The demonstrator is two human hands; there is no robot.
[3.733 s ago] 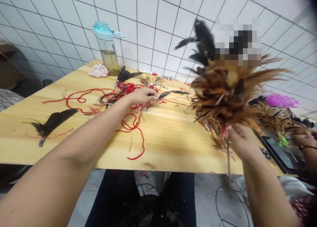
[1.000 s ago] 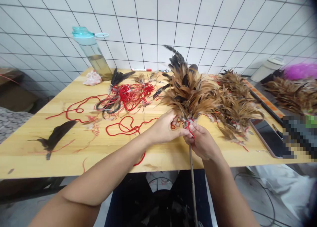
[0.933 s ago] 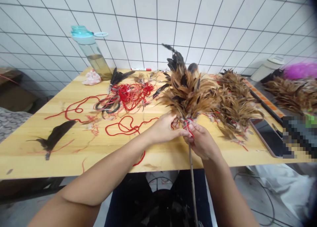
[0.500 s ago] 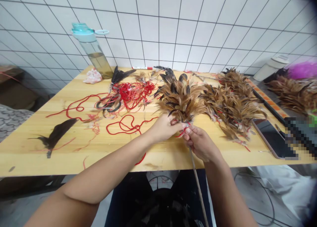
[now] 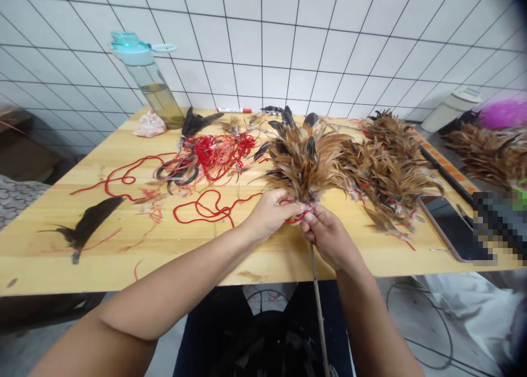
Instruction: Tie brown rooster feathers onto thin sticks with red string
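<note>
A feather duster (image 5: 302,160) of brown and black feathers lies with its head on the wooden table (image 5: 263,256); its thin stick (image 5: 318,305) hangs down past the near edge. My right hand (image 5: 329,237) grips the stick just below the feathers. My left hand (image 5: 269,212) pinches red string (image 5: 206,209) at the base of the feathers, right against the right hand. The string trails left across the table.
A tangle of red string with scissors (image 5: 206,157) lies behind. A loose black feather (image 5: 88,223) lies at the left. A water bottle (image 5: 154,83) stands at the back. More brown feathers (image 5: 387,174) and a phone (image 5: 450,229) lie at the right.
The duster was held upright in the right hand while the left reached into the string pile. It has since come down to the table's middle, and both hands have met at its base with red string.
</note>
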